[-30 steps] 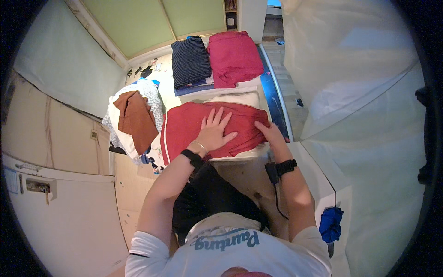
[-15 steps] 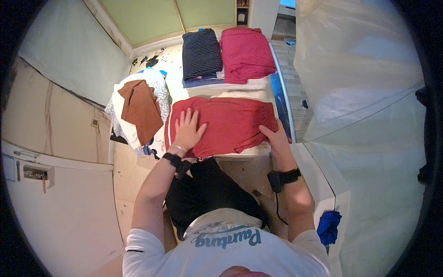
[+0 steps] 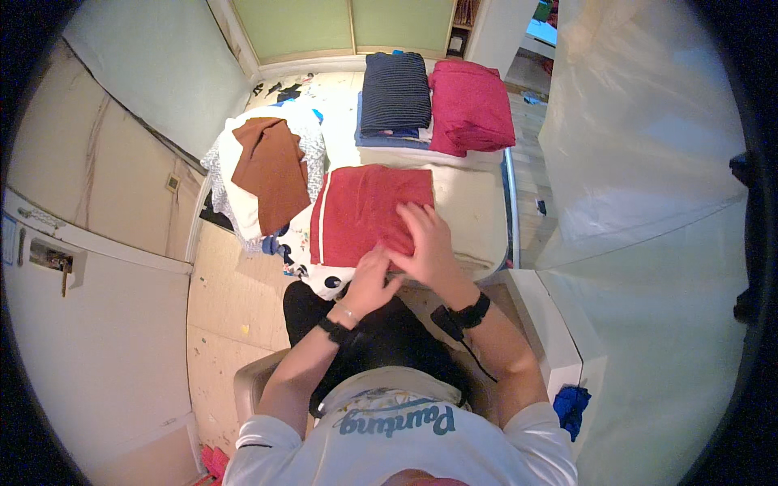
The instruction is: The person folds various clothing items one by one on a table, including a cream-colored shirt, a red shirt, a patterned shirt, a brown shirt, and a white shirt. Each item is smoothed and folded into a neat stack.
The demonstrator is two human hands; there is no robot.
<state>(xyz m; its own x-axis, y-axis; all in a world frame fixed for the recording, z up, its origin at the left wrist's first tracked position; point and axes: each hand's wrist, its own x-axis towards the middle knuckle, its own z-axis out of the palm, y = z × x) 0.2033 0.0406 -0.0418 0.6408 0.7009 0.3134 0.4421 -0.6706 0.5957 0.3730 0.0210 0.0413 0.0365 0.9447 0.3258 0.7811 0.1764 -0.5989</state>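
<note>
A red garment (image 3: 356,206) with a white stripe along its left side lies folded into a compact block in front of me. My right hand (image 3: 429,247) rests over its right edge, fingers spread and thumb apart. By the near edge of the cloth is my left hand (image 3: 369,285), open too, its fingertips close to my right thumb and slightly blurred. Beneath the red garment is a cream padded surface (image 3: 470,211), bare on its right half. A white cloth with dark spots (image 3: 324,282) shows under the garment's near left corner.
Farther back stand a folded dark striped garment (image 3: 397,93) and a folded crimson garment (image 3: 472,105). To the left, a brown garment (image 3: 271,174) lies on a loose pile of white clothes (image 3: 235,198). A white cabinet (image 3: 97,340) stands at left, and translucent sheeting (image 3: 648,202) hangs at right.
The red garment's right part has been folded over to the left, making it narrower. My right hand has moved left with it; my left hand has come down to the near edge.
</note>
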